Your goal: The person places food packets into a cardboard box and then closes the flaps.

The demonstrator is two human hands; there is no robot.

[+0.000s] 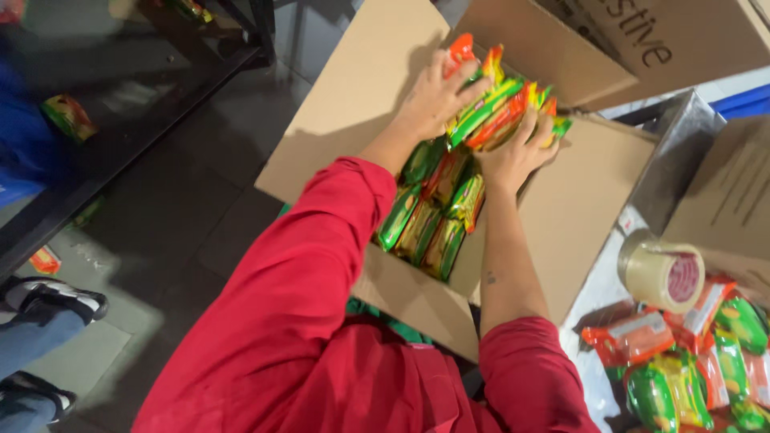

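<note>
An open cardboard box [345, 120] sits tilted in front of me with its flaps spread out. Inside it lie rows of green, yellow and red snack packets [433, 212]. Both hands press together a stack of the same packets [501, 108] over the far part of the box. My left hand [433, 96] grips the stack's left side. My right hand [517, 156] grips it from the right and below. Both arms wear red sleeves pushed up.
A roll of tan packing tape [662, 273] lies on a metal surface at the right, beside loose snack packets [690, 361]. More cardboard boxes [642, 40] stand behind. A dark shelf [120, 120] is at the left, and another person's shoes [52, 297] stand on the floor.
</note>
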